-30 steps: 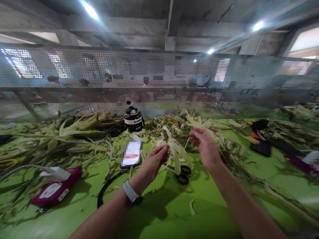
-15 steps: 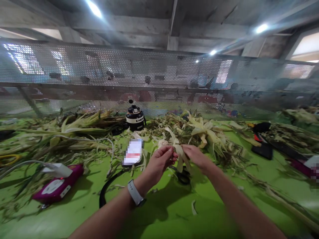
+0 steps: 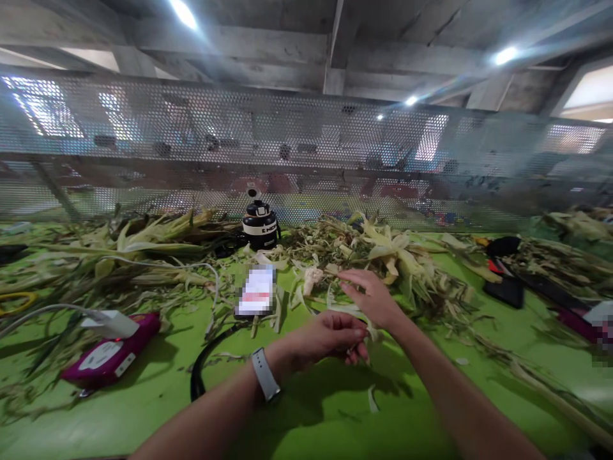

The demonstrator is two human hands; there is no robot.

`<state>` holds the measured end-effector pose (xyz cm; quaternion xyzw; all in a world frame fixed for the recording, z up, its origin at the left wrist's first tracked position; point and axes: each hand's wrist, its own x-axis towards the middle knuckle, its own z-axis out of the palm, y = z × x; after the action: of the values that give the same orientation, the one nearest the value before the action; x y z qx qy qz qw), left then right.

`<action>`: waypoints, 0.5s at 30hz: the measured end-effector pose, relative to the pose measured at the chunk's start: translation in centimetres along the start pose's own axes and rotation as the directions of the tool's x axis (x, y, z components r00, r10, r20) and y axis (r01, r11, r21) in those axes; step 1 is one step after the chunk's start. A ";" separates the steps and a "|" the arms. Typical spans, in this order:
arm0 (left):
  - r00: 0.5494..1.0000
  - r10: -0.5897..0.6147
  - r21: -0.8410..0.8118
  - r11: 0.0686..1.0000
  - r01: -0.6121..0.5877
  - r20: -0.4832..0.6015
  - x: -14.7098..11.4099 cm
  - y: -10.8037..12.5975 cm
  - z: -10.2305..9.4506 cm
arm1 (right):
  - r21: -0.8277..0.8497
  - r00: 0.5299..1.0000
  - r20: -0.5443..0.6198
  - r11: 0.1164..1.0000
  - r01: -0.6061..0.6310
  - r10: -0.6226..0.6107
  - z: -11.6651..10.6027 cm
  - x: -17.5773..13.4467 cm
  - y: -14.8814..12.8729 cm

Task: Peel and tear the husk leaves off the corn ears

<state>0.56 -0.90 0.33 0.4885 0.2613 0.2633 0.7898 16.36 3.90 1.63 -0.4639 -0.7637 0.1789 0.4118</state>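
My left hand [image 3: 335,335], with a pale watch [image 3: 265,374] on the wrist, is low over the green table. Its fingers are pinched on a pale piece of corn husk [image 3: 373,333], mostly hidden behind the fingers and my right wrist. Just above and beyond it, my right hand [image 3: 371,297] is open, fingers stretched out to the left over husk scraps. Close to those fingertips lies a pale, ruffled, flower-like bundle [image 3: 313,278]. A husk strip [image 3: 331,298] shows below the right fingers.
A phone [image 3: 256,291] lies left of my hands, near a black cable [image 3: 198,364]. A black bottle [image 3: 260,227] stands behind it. Corn husk heaps [image 3: 405,255] line the back. At left is a magenta power strip [image 3: 112,354] with a white charger. A perforated screen [image 3: 297,140] rises behind the table.
My left hand has moved down and right, turning its fingers inward. My right hand has come left and opened over the scraps. The long husk between them is now mostly out of sight.
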 end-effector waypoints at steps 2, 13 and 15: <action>0.998 0.051 -0.077 0.996 -0.053 -0.029 0.1 0.0 -0.2 | 0.036 0.994 -0.061 0.995 -0.091 0.093 -0.2 0.2 0.5; 0.890 0.286 -0.222 0.899 -0.377 -0.354 0.7 0.8 -1.5 | 0.242 0.969 0.187 0.949 -0.202 0.159 -1.9 0.1 -1.8; 0.884 0.309 -0.196 0.899 -0.392 -0.351 0.7 0.8 -1.5 | 0.306 0.955 0.242 0.920 -0.244 0.173 -1.8 0.1 -1.8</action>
<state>-0.06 0.85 0.37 0.3720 0.2520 0.5083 0.7347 16.78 2.90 3.96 -0.4450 -0.7076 0.3964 0.3796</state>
